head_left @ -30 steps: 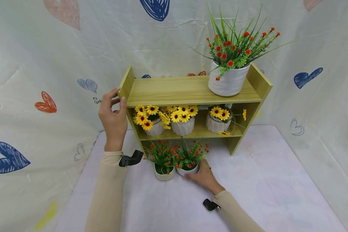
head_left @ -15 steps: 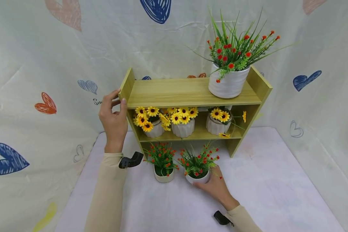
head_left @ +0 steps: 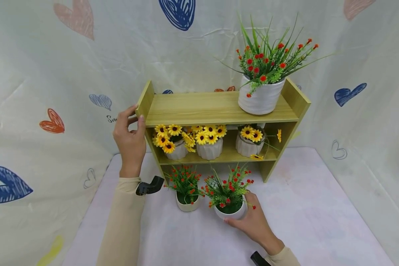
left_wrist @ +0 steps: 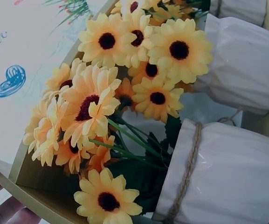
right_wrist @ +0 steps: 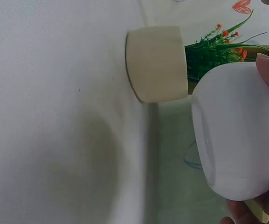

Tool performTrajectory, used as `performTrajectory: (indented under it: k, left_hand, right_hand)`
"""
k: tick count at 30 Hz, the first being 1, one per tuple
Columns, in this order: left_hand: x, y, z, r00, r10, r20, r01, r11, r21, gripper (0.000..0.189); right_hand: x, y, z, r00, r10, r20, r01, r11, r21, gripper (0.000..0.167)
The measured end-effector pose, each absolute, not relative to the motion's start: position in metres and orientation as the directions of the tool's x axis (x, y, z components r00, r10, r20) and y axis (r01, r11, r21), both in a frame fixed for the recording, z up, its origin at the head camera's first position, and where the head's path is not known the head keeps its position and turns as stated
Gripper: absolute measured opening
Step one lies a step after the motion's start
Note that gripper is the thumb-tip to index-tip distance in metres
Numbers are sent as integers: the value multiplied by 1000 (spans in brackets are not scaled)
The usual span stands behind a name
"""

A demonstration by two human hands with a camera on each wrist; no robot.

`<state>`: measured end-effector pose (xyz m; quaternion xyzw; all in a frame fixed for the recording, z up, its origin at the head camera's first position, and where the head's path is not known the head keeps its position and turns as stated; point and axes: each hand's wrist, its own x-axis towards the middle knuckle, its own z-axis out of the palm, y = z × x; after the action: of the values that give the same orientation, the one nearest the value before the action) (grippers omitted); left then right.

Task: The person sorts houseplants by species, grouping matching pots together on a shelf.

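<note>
Ideally, while the shelf (head_left: 219, 107) is gripped at 9 o'clock by the left hand (head_left: 130, 138), the small white pot (head_left: 231, 210), cupped by the right hand (head_left: 252, 221), is kept upright.

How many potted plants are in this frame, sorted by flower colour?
Red-flowered plants: 3 (large ribbed white pot on the wooden shelf unit's top board, small cream pot on the table, small white pot gripped by the right hand)
Yellow sunflower plants in white pots: 3, middle shelf
Total: 6

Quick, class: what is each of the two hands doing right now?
Left hand: grips the left side panel of the wooden shelf.
Right hand: holds the small white pot of red flowers.
</note>
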<state>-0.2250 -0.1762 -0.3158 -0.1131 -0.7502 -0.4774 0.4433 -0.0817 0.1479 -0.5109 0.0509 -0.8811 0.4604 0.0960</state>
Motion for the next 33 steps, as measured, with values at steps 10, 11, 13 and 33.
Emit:
performTrajectory:
  k: [10, 11, 13, 33]
  left_hand:
    - [-224, -176, -315, -577, -253, 776, 595, 522, 612, 32]
    - [-224, -176, -315, -577, -253, 777, 595, 521, 612, 32]
    - [-224, -176, -314, -575, -254, 778, 597, 520, 611, 32]
    - [-225, -179, -317, -582, -251, 774, 594, 519, 615, 33]
  right_hand:
    - [-73, 147, -507, -987, -11, 160, -135, 598, -790, 103]
    - [-72, 147, -506, -987, -10, 159, -134, 595, -792, 103]
    - [-72, 146, -506, -986, 1, 166, -134, 583, -801, 102]
    - [-103, 135, -452, -951, 35, 307, -280, 319, -905, 107]
